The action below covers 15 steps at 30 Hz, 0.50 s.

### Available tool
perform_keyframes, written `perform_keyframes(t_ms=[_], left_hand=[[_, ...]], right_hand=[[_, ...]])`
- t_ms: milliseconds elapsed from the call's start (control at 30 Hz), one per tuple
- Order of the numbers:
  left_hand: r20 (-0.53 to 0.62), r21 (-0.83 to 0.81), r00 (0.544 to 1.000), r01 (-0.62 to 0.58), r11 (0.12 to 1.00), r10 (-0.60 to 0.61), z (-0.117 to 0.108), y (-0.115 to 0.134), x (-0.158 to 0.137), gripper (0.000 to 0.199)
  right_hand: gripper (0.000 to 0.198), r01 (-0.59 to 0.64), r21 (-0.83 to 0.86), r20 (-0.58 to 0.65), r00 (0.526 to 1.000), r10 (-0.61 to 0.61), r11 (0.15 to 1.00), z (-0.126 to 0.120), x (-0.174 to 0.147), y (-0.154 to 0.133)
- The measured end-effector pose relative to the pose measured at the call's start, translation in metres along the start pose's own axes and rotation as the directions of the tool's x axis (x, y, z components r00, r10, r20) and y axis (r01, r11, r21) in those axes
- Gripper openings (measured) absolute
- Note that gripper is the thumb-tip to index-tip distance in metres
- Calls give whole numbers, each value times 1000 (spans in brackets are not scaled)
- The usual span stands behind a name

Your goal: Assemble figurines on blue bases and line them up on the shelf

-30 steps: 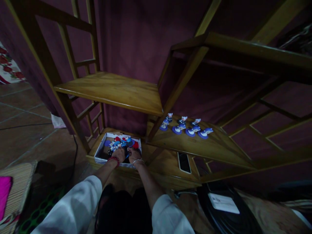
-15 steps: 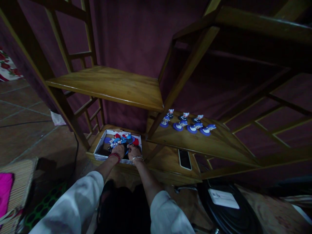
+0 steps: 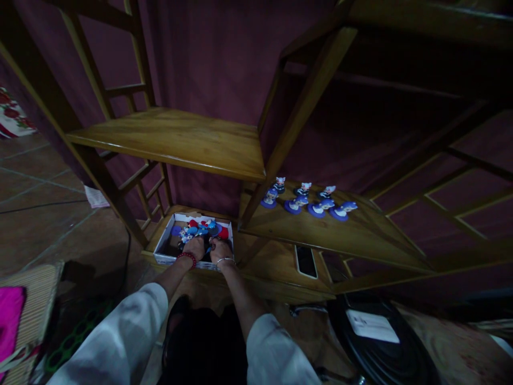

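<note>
Both hands low in the box

Holds left hand (image 3: 194,248) and right hand (image 3: 220,250) side by side, just apart, inside the near edge of the box (image 3: 163,260). Shows a curled grip on each side; cannot tell how far closed, or on what, in the dark gap between. Has the heaped figures (image 3: 201,229) just beyond both hands, inside the box. Has, off to the right, a shelf (image 3: 340,243) with two rows of statuettes (image 3: 297,203).

Free room over the near-left corner of the box (image 3: 164,260), upper shelf (image 3: 176,140) above, lattice (image 3: 138,177) closing the left, slanting post (image 3: 305,107) between box and figurines (image 3: 297,204) at right, bare board (image 3: 274,262) left of phone (image 3: 306,261)
</note>
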<state>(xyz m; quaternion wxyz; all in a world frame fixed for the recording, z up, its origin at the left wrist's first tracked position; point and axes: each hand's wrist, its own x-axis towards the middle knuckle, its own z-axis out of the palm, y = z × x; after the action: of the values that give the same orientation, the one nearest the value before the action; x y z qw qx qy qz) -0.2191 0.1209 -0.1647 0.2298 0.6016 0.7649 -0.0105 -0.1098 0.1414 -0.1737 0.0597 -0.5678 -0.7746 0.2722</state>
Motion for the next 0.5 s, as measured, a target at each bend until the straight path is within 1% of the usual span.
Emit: perform_keyframes(t_ms=[167, 300, 500], left_hand=[[20, 16, 1000, 10, 1000, -11, 0, 1, 0, 30], [15, 15, 1000, 10, 1000, -10, 0, 1, 0, 31], [5, -19, 1000, -29, 999, 29, 3, -2, 4, 28]], right_hand=[[32, 11, 14, 0, 1000, -11, 1000, -1, -1, 0], [29, -5, 27, 1, 1000, 5, 1000, -3, -1, -1], [24, -52, -31, 8, 999, 53, 998, -5, -4, -4]])
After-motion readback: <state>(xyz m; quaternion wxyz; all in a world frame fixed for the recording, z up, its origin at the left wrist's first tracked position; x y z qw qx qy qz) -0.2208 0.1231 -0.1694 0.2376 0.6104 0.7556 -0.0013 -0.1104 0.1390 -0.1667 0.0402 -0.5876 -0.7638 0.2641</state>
